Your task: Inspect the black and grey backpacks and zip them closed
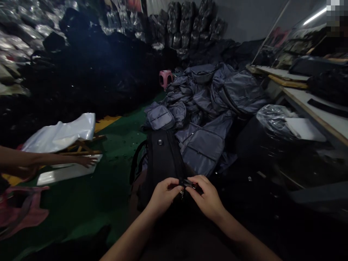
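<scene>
In front of me lies a black backpack [160, 163] with a small badge near its far end and a loop of strap at its left side. My left hand [167, 192] is closed in a pinch at the bag's near right edge. Facing it, my right hand [205, 194] pinches too, its fingertips close to the left ones. Between them is a small dark piece [186, 182] with something shiny hanging below it; its kind is too dim to make out. A grey-blue backpack [203, 146] lies just beyond my hands.
More grey-blue bags [201, 87] are heaped ahead, beside a pink stool [165, 79]. At left, a co-worker's hand [87, 160] reaches over a white plastic sheet [67, 174] above the green floor [116, 152]. A workbench [320, 103] runs along the right; wrapped bundles [187, 25] stand behind.
</scene>
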`<state>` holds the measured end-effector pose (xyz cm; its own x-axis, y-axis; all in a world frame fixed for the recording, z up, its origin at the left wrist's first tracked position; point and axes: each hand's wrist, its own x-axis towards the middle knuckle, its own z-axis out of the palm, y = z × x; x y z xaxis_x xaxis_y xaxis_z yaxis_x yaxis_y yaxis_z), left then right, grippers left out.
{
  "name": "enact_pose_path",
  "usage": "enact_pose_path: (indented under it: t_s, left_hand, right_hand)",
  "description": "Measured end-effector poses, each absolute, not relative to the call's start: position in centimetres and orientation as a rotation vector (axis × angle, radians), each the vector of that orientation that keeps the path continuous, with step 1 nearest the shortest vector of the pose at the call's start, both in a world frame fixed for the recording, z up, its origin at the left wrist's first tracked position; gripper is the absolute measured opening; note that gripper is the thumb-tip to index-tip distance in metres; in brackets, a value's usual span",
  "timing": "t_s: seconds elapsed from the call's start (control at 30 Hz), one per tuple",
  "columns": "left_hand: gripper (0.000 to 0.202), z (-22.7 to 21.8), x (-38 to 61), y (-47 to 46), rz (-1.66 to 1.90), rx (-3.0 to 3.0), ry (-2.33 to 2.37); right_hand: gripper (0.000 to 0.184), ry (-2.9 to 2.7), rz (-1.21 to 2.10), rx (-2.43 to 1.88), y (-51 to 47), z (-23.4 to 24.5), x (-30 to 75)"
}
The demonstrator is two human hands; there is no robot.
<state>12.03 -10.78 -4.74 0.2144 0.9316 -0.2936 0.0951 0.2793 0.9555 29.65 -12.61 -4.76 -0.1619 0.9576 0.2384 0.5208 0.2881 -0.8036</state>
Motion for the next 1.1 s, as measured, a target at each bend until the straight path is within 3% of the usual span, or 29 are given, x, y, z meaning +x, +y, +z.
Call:
enact_pose_path:
  t_s: [0.17, 0.77, 0.97, 1.1]
  left_hand:
    - [0.026, -5.2, 12.0, -10.8, 0.833, 1.184, 1.144]
    - [0.029, -5.3, 11.7, -10.9, 0.774, 1.281, 1.133]
    - [0.024, -4.9, 12.0, -11.0, 0.791, 1.280, 1.151]
    - [0.030, -5.2, 11.8, -11.0, 0.775, 1.161, 1.139]
  right_hand:
    - [0.024, -1.942, 0.540, -1.351, -11.9, -4.7, 29.8]
    - [0.016, -2.025, 0.488, -1.368, -11.7, -4.4, 29.8]
    - [0.014, -1.713, 0.710, -1.359, -11.5, -5.0, 29.5]
    - [0.025, -1.248, 0.936, -1.404, -10.8, -5.1, 29.9]
